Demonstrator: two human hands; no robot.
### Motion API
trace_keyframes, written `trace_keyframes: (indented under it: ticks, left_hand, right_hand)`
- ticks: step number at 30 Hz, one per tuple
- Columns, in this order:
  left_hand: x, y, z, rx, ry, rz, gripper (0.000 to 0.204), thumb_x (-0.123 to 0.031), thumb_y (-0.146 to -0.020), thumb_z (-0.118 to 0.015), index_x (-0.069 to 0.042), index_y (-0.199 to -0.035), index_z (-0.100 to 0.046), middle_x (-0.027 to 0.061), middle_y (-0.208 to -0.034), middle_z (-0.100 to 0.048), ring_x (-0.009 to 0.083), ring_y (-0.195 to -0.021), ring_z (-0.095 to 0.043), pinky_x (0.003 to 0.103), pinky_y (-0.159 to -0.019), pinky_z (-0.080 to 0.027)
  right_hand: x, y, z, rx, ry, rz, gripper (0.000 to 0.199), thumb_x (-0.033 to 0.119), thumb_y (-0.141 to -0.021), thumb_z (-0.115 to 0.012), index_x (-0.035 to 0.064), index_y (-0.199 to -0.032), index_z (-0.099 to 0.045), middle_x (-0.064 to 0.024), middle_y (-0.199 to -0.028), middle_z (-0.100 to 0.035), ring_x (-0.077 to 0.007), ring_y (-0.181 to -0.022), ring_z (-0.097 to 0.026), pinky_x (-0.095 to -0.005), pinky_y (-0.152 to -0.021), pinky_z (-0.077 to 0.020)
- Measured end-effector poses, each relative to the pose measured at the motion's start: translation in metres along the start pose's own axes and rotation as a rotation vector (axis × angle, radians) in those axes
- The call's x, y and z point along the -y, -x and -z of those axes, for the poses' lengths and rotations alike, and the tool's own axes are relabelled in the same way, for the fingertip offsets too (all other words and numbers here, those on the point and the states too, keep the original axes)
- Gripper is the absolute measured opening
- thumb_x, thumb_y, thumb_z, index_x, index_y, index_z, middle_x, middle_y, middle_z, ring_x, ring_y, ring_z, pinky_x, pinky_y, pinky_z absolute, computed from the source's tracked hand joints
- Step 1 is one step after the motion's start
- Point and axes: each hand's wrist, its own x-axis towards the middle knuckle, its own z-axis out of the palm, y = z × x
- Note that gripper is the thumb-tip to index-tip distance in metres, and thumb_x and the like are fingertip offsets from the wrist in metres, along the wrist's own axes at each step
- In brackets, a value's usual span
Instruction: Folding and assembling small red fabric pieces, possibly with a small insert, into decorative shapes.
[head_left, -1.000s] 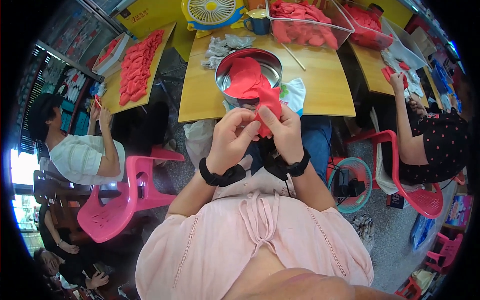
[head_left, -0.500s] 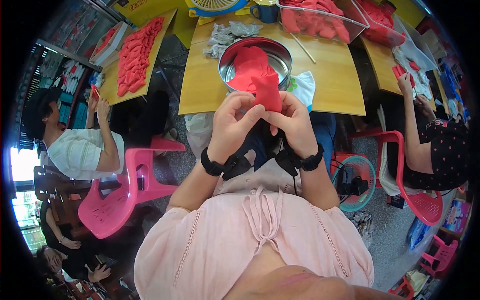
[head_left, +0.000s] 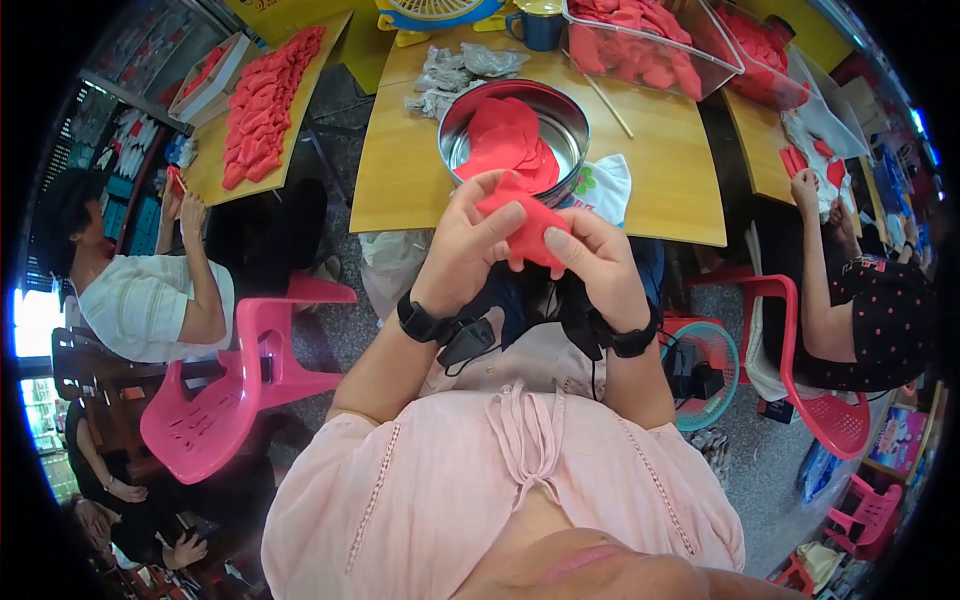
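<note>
Between my two hands, just above the table's front edge, is a small red fabric piece point(head_left: 524, 228) with short pointed nubs, perhaps a sewn shape. My left hand point(head_left: 462, 245) pinches its left side, thumb on top. My right hand point(head_left: 607, 268) grips the lower right side with its thumb pressed on the cloth. Some fingertips are hidden behind the fabric. Right beyond them stands a round metal tin point(head_left: 577, 125), with flat red fabric pieces point(head_left: 500, 135) lying inside. Against the tin's right side lies a white cloth point(head_left: 607, 190) with a green clover print.
On the wooden table point(head_left: 670, 165) are a thin stick point(head_left: 605, 100), plastic-bagged items point(head_left: 470, 65), a blue mug point(head_left: 537, 28) and a clear bin point(head_left: 725, 70) of red pieces. People work at side tables left and right. Pink chairs point(head_left: 215, 415) and a teal basket point(head_left: 735, 375) stand nearby.
The red piece has been turned and tilted and brought slightly nearer to me, off the tin's front. My right hand has shifted right and down. More of the tin's contents now shows.
</note>
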Motion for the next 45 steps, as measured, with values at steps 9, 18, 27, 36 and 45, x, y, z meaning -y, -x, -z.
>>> trace_keyframes:
  ticks: [9,18,27,36,45]
  left_hand:
    - [0.010,-0.004,0.011,0.222,0.007,-0.080,0.031,-0.008,-0.089,-0.067,-0.002,-0.114,-0.051,0.0097,-0.102,-0.064,0.0161,-0.082,-0.065,0.027,-0.072,-0.055]
    - [0.001,0.004,0.003,0.310,-0.381,0.148,0.031,-0.017,-0.091,-0.067,0.000,-0.115,-0.058,0.0059,-0.091,-0.065,0.0112,-0.074,-0.061,0.024,-0.065,-0.051]
    - [0.002,0.002,0.006,0.338,-0.490,0.219,0.033,-0.033,-0.092,-0.065,-0.003,-0.106,-0.065,0.0002,-0.088,-0.066,0.0043,-0.071,-0.057,0.019,-0.061,-0.044]
    - [0.014,0.001,0.007,0.342,-0.225,0.225,0.032,-0.027,-0.098,-0.056,-0.003,-0.118,-0.058,0.0010,-0.091,-0.065,0.0050,-0.073,-0.055,0.019,-0.063,-0.044]
    - [0.022,0.002,0.006,0.251,-0.474,0.072,0.033,-0.024,-0.098,-0.056,-0.002,-0.122,-0.056,0.0007,-0.094,-0.063,0.0046,-0.073,-0.053,0.018,-0.062,-0.043]
  right_hand:
    - [0.013,-0.003,-0.011,-0.164,-0.005,0.056,0.023,0.016,-0.090,-0.069,0.0002,-0.104,-0.060,-0.0011,-0.089,-0.062,-0.0048,-0.071,-0.054,-0.0188,-0.061,-0.0441]
    - [0.008,0.003,-0.003,-0.241,-0.073,0.097,0.019,0.018,-0.090,-0.069,0.0018,-0.097,-0.062,-0.0002,-0.075,-0.063,-0.0038,-0.058,-0.052,-0.0172,-0.053,-0.0396]
    - [0.003,-0.006,0.010,-0.203,-0.141,0.040,0.027,0.029,-0.096,-0.061,0.0017,-0.097,-0.065,-0.0005,-0.074,-0.064,-0.0047,-0.057,-0.051,-0.0194,-0.052,-0.0395]
    - [0.005,-0.006,0.001,-0.235,-0.286,-0.013,0.022,0.020,-0.093,-0.065,0.0012,-0.104,-0.064,0.0013,-0.080,-0.063,-0.0046,-0.063,-0.052,-0.0179,-0.058,-0.0405]
    - [0.001,-0.007,0.000,-0.157,-0.182,0.007,0.024,0.019,-0.092,-0.066,0.0005,-0.106,-0.064,0.0012,-0.082,-0.063,-0.0043,-0.064,-0.051,-0.0185,-0.057,-0.0401]
